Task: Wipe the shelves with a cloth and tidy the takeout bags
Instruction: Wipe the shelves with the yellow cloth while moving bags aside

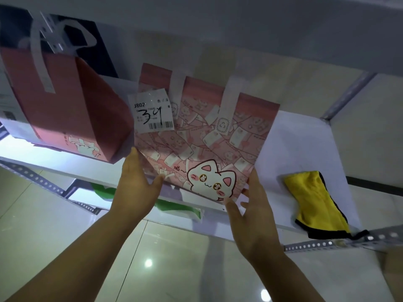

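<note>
**Cat bag on the brink at the front edge**

Closest to me, both hands are on the job. My left hand (135, 184) lies flat against the left side of the pink paper takeout bag with the white cartoon cat (202, 149), fingers straight and thumb on the front face. My right hand (253, 212) braces the lower right corner, fingers spread and mostly straight. It's a squeeze between two palms, not a proper grip.

That's the worry: the bag sits right at the front edge of the white shelf board (305, 149), and I judge that if either palm slips it could tip forward and drop. Push it left too hard and it shoves its neighbour.

At the front right corner, the yellow cloth with black trim (311, 201) droops over the edge, and a nudge could take it off.

Further back and to the left stands the red paper bag with white handles (72, 105), just beside the cat bag. The white printed receipt marked 34 (152, 112) sticks out from the cat bag's upper left and could snag.

As for contents, I can't see into either bag. Below the shelf, a green-and-white bag (174, 207) peeks out, its contents hidden too.
</note>
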A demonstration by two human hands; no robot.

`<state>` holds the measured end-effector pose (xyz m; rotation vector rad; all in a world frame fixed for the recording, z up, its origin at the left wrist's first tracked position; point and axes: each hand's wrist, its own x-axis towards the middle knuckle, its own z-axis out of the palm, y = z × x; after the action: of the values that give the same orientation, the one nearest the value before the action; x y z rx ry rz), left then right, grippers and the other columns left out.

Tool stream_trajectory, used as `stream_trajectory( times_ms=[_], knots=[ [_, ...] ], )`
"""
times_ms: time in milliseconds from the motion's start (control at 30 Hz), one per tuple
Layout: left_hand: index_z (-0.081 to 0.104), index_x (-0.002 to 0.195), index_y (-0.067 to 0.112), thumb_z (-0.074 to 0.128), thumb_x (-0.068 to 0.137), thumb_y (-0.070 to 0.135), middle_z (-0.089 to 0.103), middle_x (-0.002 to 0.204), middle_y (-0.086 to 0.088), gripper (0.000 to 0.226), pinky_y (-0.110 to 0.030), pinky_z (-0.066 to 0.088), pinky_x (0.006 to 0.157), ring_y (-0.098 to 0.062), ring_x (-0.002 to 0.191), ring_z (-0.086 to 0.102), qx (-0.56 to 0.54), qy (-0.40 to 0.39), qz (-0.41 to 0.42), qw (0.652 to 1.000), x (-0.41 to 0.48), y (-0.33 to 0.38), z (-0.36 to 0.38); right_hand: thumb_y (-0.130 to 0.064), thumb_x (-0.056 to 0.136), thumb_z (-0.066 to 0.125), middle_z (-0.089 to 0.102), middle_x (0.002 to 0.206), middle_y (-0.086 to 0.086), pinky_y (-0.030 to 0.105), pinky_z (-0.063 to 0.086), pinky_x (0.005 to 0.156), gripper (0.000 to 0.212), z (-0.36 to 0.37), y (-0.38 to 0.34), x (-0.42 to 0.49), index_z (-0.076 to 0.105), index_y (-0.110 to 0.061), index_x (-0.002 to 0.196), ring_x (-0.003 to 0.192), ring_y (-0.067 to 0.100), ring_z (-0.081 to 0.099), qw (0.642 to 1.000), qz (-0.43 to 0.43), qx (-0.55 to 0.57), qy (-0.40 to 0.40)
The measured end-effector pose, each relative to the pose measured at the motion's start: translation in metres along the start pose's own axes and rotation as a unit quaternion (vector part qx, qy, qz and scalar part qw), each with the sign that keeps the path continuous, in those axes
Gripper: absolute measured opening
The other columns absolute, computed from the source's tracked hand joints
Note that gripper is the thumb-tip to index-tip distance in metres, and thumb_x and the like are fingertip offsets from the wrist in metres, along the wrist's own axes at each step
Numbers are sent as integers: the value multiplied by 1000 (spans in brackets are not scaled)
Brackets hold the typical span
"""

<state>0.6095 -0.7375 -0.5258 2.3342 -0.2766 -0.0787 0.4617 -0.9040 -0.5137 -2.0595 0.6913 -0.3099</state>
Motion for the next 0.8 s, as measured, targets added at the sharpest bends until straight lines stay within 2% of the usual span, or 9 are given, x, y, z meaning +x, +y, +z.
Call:
stream_trajectory(
  times_ms=[67, 233, 367, 467, 633, 733, 800],
  knots=[
    [29, 139, 16, 70, 80, 22, 42, 140, -6, 72, -42, 40, 102, -24, 126, 43, -4, -6, 8, 1000, 2, 1, 1, -18, 88, 60, 47, 132, -12, 34, 44, 101, 71, 1, 1, 1, 20, -36, 144, 119, 6, 47, 1000, 3, 8, 11],
    [35, 136, 10, 70, 79, 16, 44, 133, -9, 67, -41, 42, 100, -25, 121, 46, -17, -32, 33, 999, 2, 15, 12, -17, 88, 59, 46, 139, -2, 43, 42, 104, 77, -12, 4, 17, 12, -28, 148, 124, 14, 47, 998, 18, 24, 57],
    [32, 140, 7, 69, 79, 12, 40, 137, -13, 71, -41, 39, 103, -28, 123, 45, -32, -64, 56, 996, 0, 34, 29, -9, 85, 58, 44, 140, 6, 47, 44, 101, 81, -33, 12, 47, 9, -22, 148, 125, 23, 47, 997, 22, 17, 75],
    [30, 141, 10, 70, 80, 17, 38, 138, -13, 74, -38, 40, 101, -28, 121, 46, -24, -83, 59, 995, 1, 48, 42, -3, 83, 60, 38, 142, 9, 48, 44, 100, 84, -49, 21, 69, 8, -19, 147, 126, 27, 45, 997, 19, 22, 76],
    [24, 144, 17, 69, 80, 18, 37, 140, -9, 79, -33, 37, 103, -23, 126, 41, -25, -98, 95, 990, 2, 59, 54, -7, 81, 64, 36, 140, 6, 45, 42, 103, 90, -61, 33, 86, 6, -23, 148, 125, 24, 45, 996, 32, 18, 76],
    [23, 145, 19, 69, 80, 18, 34, 144, -6, 80, -29, 34, 103, -22, 127, 41, -18, -98, 93, 991, 1, 58, 55, -11, 81, 65, 42, 133, 5, 37, 45, 96, 85, -63, 40, 84, 12, -24, 146, 118, 20, 48, 995, 21, -6, 93],
    [23, 145, 19, 70, 80, 18, 31, 145, -7, 80, -28, 35, 102, -23, 127, 41, -15, -95, 88, 991, -4, 56, 54, -15, 82, 65, 42, 134, 1, 31, 40, 92, 79, -66, 44, 79, 19, -27, 144, 116, 12, 44, 994, 12, -22, 105]
  ],
)
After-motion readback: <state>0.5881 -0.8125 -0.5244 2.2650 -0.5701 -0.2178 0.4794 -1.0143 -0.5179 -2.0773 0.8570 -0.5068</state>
